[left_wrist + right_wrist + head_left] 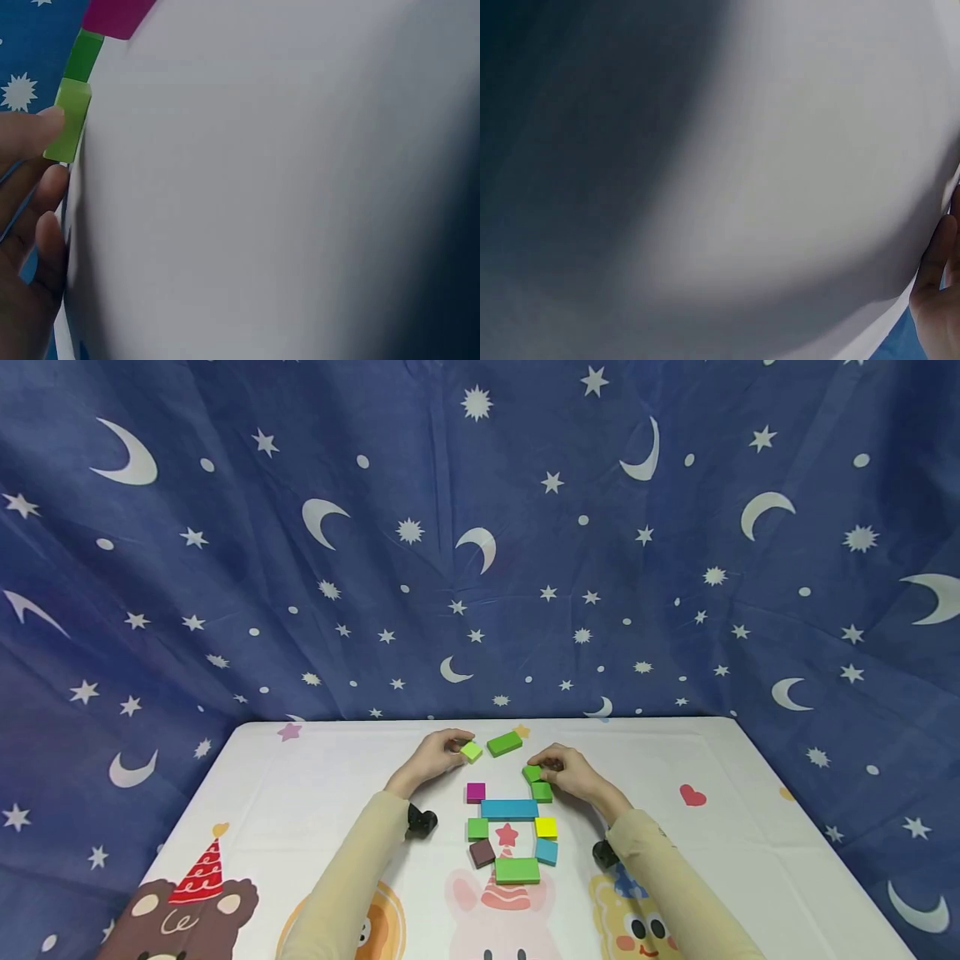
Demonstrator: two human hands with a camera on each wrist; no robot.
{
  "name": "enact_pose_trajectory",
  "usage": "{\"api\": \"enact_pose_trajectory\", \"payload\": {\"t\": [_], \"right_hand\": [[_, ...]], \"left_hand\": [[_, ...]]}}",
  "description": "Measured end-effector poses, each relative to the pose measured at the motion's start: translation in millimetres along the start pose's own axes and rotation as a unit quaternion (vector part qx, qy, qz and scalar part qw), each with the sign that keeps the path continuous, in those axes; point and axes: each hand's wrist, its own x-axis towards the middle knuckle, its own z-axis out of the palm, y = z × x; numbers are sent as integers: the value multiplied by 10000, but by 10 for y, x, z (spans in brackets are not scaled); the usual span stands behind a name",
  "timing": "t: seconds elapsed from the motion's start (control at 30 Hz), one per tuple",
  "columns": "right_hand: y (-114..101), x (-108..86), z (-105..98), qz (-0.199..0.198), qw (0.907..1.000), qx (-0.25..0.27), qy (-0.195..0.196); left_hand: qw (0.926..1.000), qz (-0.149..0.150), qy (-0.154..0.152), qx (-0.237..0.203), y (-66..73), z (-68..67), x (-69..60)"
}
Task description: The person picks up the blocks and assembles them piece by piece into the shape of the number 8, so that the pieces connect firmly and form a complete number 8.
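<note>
At the far side of the table, my left hand (pixel 438 753) pinches a light green block (pixel 471 752). The left wrist view shows the thumb against that block's side. Just right of it lies a longer green block (pixel 505 744), apart from it. My right hand (pixel 572 770) has its fingertips on a small green block (pixel 532 773), gripping it beside another green block (pixel 542 792). Only part of the right hand (pixel 937 292) appears in the right wrist view, where its block is hidden. A magenta block (pixel 476 792) and a long blue block (pixel 509 810) lie nearer.
Closer to me, a green block (pixel 477 829), a dark brown block (pixel 482 854), a long green block (pixel 517 871), a small blue block (pixel 547 852) and a yellow block (pixel 546 827) form a rough ring. A white printed cloth (pixel 285 793) covers the table; a blue curtain (pixel 525 568) hangs behind.
</note>
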Motion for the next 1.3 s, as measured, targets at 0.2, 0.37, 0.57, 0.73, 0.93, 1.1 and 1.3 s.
{"api": "enact_pose_trajectory", "payload": {"t": [0.2, 0.37, 0.57, 0.73, 0.93, 1.1, 1.3], "right_hand": [[-8, -11, 17, 100, 9999, 38, 1], [-7, -4, 23, 140, 9999, 49, -3], [-3, 1, 18, 34, 10000, 20, -2], [7, 4, 25, 37, 10000, 19, 7], [9, 5, 27, 104, 9999, -30, 35], [5, 2, 8, 33, 10000, -41, 19], [5, 17, -2, 45, 10000, -48, -18]], "left_hand": [[9999, 37, -10, 129, -10, 25, -5], [9998, 60, -3, 204, -20, 30, -4], [9997, 116, 17, 205, -18, 16, 3], [9997, 108, 39, 211, -12, 13, 1], [9997, 81, 103, 196, -19, 15, 0], [9997, 28, 166, 173, -10, 15, -3], [9995, -25, 223, 211, 14, 16, -11]]}}
